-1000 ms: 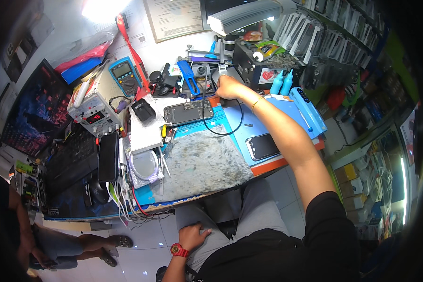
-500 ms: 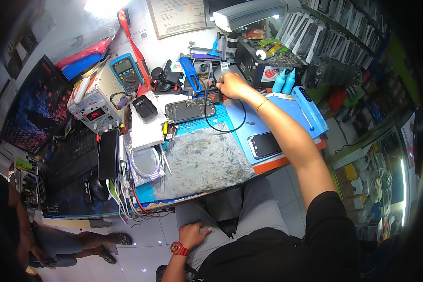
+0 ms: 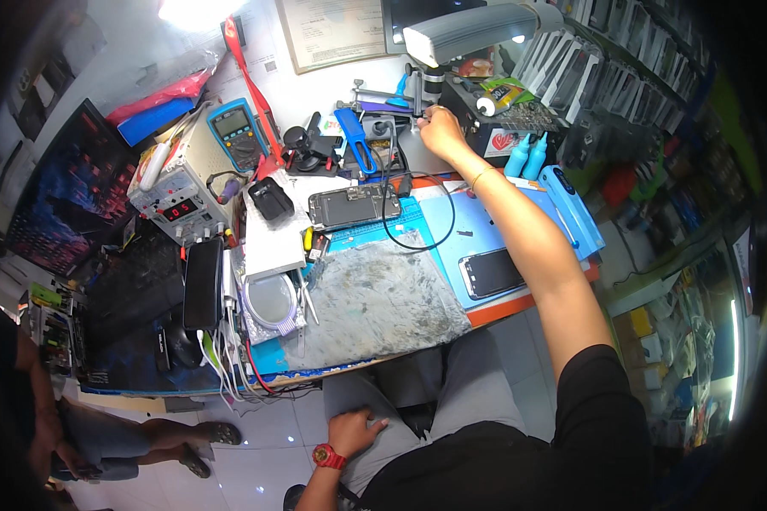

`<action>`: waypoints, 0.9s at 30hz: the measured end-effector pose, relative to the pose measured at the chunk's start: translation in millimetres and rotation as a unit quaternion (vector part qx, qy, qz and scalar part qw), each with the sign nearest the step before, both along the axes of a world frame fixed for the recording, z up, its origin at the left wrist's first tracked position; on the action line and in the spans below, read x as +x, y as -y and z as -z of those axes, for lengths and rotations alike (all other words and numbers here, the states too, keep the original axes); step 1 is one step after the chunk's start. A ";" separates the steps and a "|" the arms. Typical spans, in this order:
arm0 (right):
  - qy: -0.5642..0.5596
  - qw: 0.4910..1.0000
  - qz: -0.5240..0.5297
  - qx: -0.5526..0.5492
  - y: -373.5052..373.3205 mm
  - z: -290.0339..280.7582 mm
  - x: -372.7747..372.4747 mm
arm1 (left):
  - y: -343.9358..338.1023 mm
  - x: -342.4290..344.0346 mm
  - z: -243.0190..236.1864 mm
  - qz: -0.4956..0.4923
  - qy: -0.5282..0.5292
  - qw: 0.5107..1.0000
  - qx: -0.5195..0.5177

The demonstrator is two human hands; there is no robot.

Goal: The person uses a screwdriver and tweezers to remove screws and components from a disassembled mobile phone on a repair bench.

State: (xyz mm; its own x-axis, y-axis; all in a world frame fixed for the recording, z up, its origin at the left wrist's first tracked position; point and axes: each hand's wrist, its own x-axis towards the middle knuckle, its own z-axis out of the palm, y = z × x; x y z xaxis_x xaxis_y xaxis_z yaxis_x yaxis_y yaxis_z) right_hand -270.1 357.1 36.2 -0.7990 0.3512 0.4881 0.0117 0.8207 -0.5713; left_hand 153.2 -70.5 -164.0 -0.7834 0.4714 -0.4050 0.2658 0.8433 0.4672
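Note:
My right hand (image 3: 443, 134) reaches to the back of the bench, its fingers curled together at the foot of a small metal stand (image 3: 418, 92). What they pinch, if anything, is too small to make out. Close by, a looped black cable (image 3: 453, 223) hangs over the blue mats, and a blue-handled tool (image 3: 354, 140) leans to the left. My left hand (image 3: 356, 433), with a red watch at the wrist, lies on my left thigh, holding nothing, thumb apart. An opened phone (image 3: 354, 207) lies mid-bench; another phone part with a dark screen (image 3: 493, 273) lies below my right forearm.
A worn grey mat (image 3: 371, 298) covers the bench front. To the left stand a power supply (image 3: 172, 192), a multimeter (image 3: 237, 134), a dark phone (image 3: 203, 284) and a laptop (image 3: 72, 192). Blue bottles (image 3: 527, 157) stand right. Another person's legs (image 3: 149, 439) show at lower left.
My right hand has moved farther back, from beside the cable to the foot of the metal stand. My view has shifted slightly. The left hand stays on my thigh.

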 end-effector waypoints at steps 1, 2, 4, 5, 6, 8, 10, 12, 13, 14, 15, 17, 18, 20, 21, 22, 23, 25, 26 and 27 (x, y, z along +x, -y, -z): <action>0.013 1.000 0.001 0.017 1.4 3.3 -8.9 | 0.2 0.3 0.6 0.001 -0.001 1.000 -0.002; 0.007 0.999 0.006 0.031 6.3 3.4 -15.3 | 1.3 0.3 1.7 -0.001 -0.012 1.000 0.010; -0.005 0.998 0.016 0.059 14.9 6.3 -23.5 | 4.8 4.0 5.6 -0.005 -0.034 0.999 0.032; 0.001 0.998 0.016 0.063 10.9 4.5 -32.2 | 5.6 3.7 8.8 0.006 -0.043 0.999 0.015; 0.009 0.999 0.020 0.039 11.1 1.2 -37.9 | 5.7 4.5 10.1 0.007 -0.038 0.999 0.015; 0.035 0.999 0.025 -0.010 11.9 1.6 -46.8 | 8.1 8.0 10.0 0.010 -0.037 0.999 0.025; 0.031 0.999 0.044 0.000 8.1 -0.2 -59.4 | 6.4 3.6 9.5 0.009 -0.033 0.999 0.021; 0.048 0.997 0.056 0.006 3.5 0.6 -66.7 | 6.2 4.1 4.9 0.008 -0.022 1.000 0.020; 0.048 0.996 0.072 0.005 2.6 3.7 -68.3 | 5.7 3.6 2.2 0.007 -0.016 1.000 0.022; 0.045 0.996 0.071 0.003 4.4 3.7 -69.8 | 4.9 1.8 0.3 0.006 -0.015 1.000 0.025; 0.043 0.997 0.071 0.002 5.5 3.8 -70.3 | 4.7 2.1 0.5 0.004 -0.014 1.000 0.023; 0.035 0.997 0.068 0.004 5.4 3.0 -71.0 | 5.8 1.7 1.6 0.005 -0.015 1.000 0.019; 0.029 0.997 0.066 0.008 4.6 2.3 -71.1 | 6.5 1.3 2.7 0.006 -0.018 1.000 0.024; 0.027 0.998 0.060 0.007 6.4 -0.2 -68.9 | 6.9 4.6 1.6 0.005 -0.019 0.999 0.033; 0.030 0.998 0.056 0.003 8.8 -2.8 -67.3 | 7.0 4.8 -0.9 0.001 -0.010 1.000 0.027; 0.034 0.998 0.053 -0.001 12.6 -3.6 -65.1 | 6.9 3.2 -3.5 -0.003 0.000 1.000 0.021; 0.030 0.998 0.060 0.001 11.9 -4.7 -64.6 | 5.1 -0.9 -6.4 -0.003 0.007 1.000 0.018; 0.022 0.997 0.075 0.006 11.5 -4.9 -62.8 | 4.5 -0.4 -4.7 0.000 0.003 1.000 0.024; 0.018 0.997 0.076 0.002 14.1 -7.0 -62.4 | 4.4 -1.2 -3.9 0.000 -0.001 1.000 0.027; 0.014 0.997 0.076 -0.003 17.4 -7.7 -61.0 | 4.5 -0.7 -3.2 0.001 -0.001 1.000 0.021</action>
